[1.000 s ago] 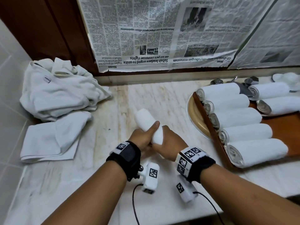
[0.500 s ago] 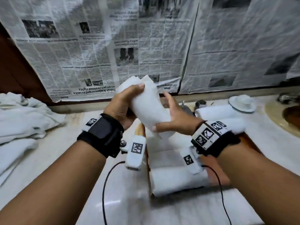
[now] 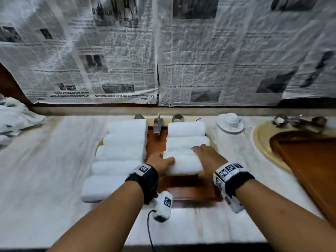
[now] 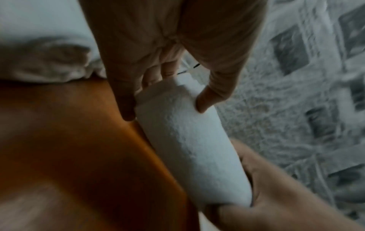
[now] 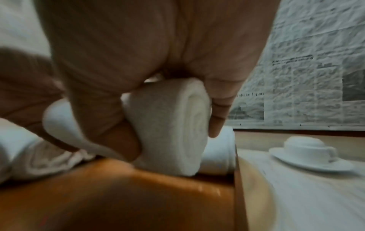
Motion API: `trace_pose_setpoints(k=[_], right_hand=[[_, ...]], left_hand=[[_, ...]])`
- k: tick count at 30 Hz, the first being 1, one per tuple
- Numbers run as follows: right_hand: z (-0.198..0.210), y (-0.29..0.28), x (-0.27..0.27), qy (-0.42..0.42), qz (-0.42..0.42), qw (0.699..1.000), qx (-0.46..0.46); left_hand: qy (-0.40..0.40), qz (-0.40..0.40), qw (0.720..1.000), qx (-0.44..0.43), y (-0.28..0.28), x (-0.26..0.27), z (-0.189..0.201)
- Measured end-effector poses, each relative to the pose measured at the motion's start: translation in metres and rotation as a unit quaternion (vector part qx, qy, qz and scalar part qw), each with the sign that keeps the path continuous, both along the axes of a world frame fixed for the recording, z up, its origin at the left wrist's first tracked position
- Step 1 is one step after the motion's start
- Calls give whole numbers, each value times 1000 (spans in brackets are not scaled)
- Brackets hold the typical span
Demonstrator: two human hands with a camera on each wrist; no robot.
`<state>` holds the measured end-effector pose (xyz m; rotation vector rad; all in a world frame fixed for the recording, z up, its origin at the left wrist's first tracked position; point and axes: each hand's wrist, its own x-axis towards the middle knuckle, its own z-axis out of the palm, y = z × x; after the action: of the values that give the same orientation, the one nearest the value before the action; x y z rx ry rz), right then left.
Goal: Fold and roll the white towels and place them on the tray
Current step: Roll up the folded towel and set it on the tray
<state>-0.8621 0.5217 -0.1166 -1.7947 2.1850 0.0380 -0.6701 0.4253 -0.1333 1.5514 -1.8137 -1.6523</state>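
Note:
A brown wooden tray (image 3: 187, 190) lies over the sink in the middle of the counter. Its left column holds several rolled white towels (image 3: 123, 155); two more rolls (image 3: 186, 129) lie in the right column. Both hands hold another rolled towel (image 3: 183, 164) crosswise, low on the tray just in front of those two. My left hand (image 3: 161, 163) grips its left end, my right hand (image 3: 203, 155) its right end. The left wrist view shows the roll (image 4: 189, 140) between both hands. In the right wrist view thumb and fingers clasp its spiral end (image 5: 171, 125).
A heap of unrolled white towels (image 3: 16, 122) lies at the far left of the counter. A faucet (image 3: 158, 124) stands behind the tray. An upturned white cup on a saucer (image 3: 230, 121) sits right of it. A second sink with another wooden tray (image 3: 309, 160) is at the right. Newspaper covers the wall.
Both hands lifted the rolled towel off the counter, carried it to the right and lowered it onto the tray's right column. The head view swung right with it.

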Motion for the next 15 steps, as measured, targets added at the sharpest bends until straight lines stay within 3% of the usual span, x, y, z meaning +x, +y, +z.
trace_pose_setpoints(k=[5,12,15], right_hand=[[-30,23,-4,-20,-33,996,-79],[-36,33,-17,-18,-24,998,-48],[-38,31,-19,-15,-30,998,-47]], left_hand=[[-138,-37,987,-70,19,-3,-29],[-131,-13,975,-179,30,-6,-35],[-149,-45,958,-241,34,-10,-34]])
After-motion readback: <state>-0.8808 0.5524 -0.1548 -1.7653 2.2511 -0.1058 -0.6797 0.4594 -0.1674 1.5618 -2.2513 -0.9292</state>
